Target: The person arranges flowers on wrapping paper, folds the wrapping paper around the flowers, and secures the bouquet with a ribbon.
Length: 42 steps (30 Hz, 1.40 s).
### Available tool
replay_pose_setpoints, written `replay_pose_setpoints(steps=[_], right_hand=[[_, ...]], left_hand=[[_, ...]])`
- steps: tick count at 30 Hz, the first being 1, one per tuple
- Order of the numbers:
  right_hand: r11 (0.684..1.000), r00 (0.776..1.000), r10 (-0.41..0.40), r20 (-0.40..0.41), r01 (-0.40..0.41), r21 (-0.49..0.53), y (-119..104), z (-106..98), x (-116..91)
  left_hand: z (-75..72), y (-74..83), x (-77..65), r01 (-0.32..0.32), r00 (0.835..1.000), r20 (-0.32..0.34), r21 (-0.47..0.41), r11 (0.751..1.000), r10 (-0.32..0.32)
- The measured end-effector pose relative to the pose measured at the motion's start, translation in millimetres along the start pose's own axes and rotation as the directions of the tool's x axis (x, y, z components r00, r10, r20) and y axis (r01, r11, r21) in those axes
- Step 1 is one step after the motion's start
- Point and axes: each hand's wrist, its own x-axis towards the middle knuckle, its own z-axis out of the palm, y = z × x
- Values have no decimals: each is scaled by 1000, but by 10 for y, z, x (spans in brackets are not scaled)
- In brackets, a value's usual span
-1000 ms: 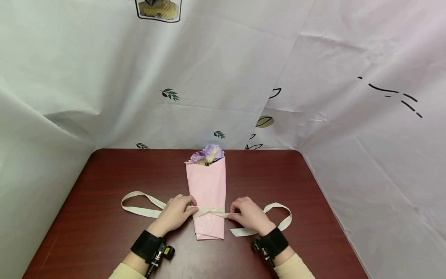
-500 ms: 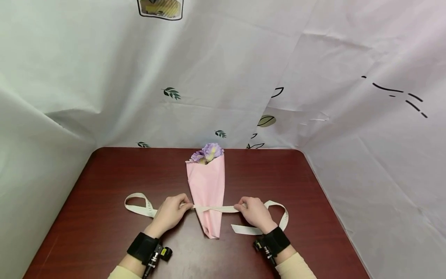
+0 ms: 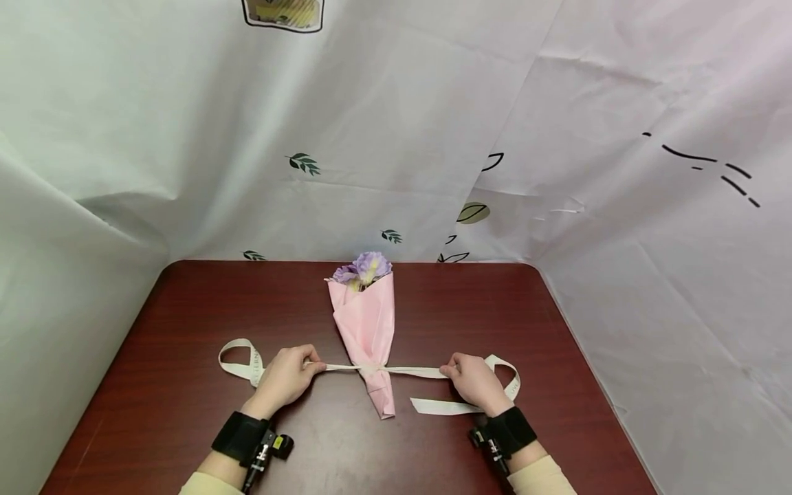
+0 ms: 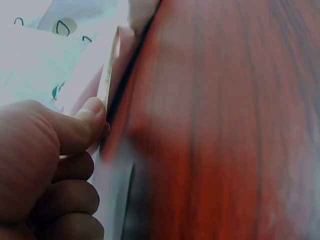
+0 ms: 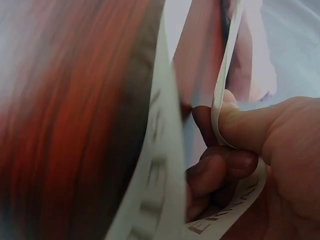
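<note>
A bouquet of purple flowers [image 3: 370, 267] in pink wrapping paper [image 3: 369, 320] lies on the dark red table, its narrow foot toward me. A cream ribbon [image 3: 417, 372] with printed letters is crossed around the paper's lower part, which is cinched in there. My left hand [image 3: 284, 377] pinches the ribbon between thumb and forefinger on the bouquet's left. On the other side my right hand [image 3: 475, 381] pinches the opposite length, and in the right wrist view its lettered tail [image 5: 240, 207] runs below the fingers. Both lengths stretch taut from the crossing.
A loop of loose ribbon [image 3: 238, 357] lies left of my left hand. The right ribbon end [image 3: 442, 407] lies flat by my right wrist. White printed cloth [image 3: 396, 124] hangs behind and beside the wooden table [image 3: 204, 302].
My hands have drawn apart, left and right, pulling the ribbon tight. The paper's lower part has gathered into a narrow waist, and its foot has swung slightly right.
</note>
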Motion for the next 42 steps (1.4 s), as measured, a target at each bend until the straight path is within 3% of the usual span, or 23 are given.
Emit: replay_pose_setpoints(steps=[10,19,24,30,36,42], right_hand=[[1000,1000,-14,6,14,-16,108,-99,-18],[1000,1000,21,-9,-21,-19,211,-140,-38],[999,998,48,33,-48,7,229,-162,-27],[997,995,48,86,-54,63,192,-232,-43],[997,990,-48,132,38,73,61,-235,2],[984,974,-178,143,171,57,-67,-120,58]], left_hand=[[-65,-112,-13,51,999,1,48,998,-51],[-112,-160,-19,98,995,-17,83,992,-97],[-189,-161,-49,59,996,67,55,997,-63],[-277,-179,-67,-5,983,182,-63,998,17],[-305,-139,-67,-6,973,228,-84,996,25],[-394,-122,-78,-26,951,303,-139,990,67]])
